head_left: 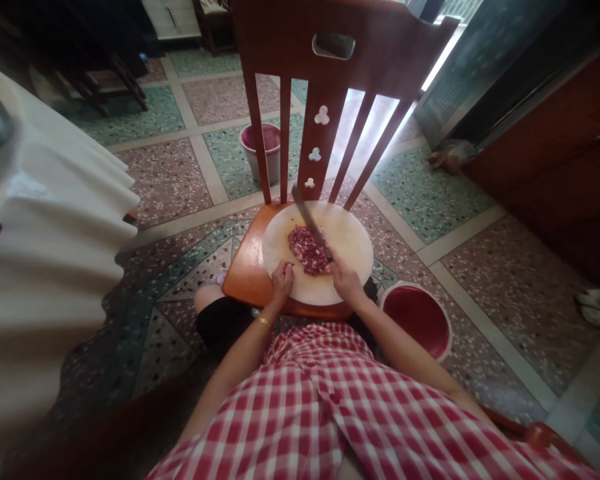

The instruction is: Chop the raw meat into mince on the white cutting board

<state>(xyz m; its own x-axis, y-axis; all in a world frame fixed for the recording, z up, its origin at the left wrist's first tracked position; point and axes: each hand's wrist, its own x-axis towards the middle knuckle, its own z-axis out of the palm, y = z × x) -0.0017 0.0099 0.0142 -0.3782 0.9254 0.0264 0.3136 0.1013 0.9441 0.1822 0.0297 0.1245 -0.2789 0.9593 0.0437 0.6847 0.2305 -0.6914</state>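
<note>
A round white cutting board (pixel 345 233) lies on the seat of a wooden chair (pixel 247 267) in front of me. A pile of chopped red meat (pixel 307 250) sits at the board's middle. My right hand (pixel 346 280) is closed round the handle of a knife (pixel 307 219), whose blade slants up and left over the meat. My left hand (pixel 283 280) rests with curled fingers on the board's near left edge, just beside the meat. A gold bangle shows on my left wrist.
The chair's slatted back (pixel 325 100) rises behind the board. A red bowl (pixel 417 317) stands on the tiled floor at my right, a pink-rimmed bucket (pixel 261 150) behind the chair. A white cloth-draped surface (pixel 45 220) fills the left. A dark wooden cabinet (pixel 555 160) stands at right.
</note>
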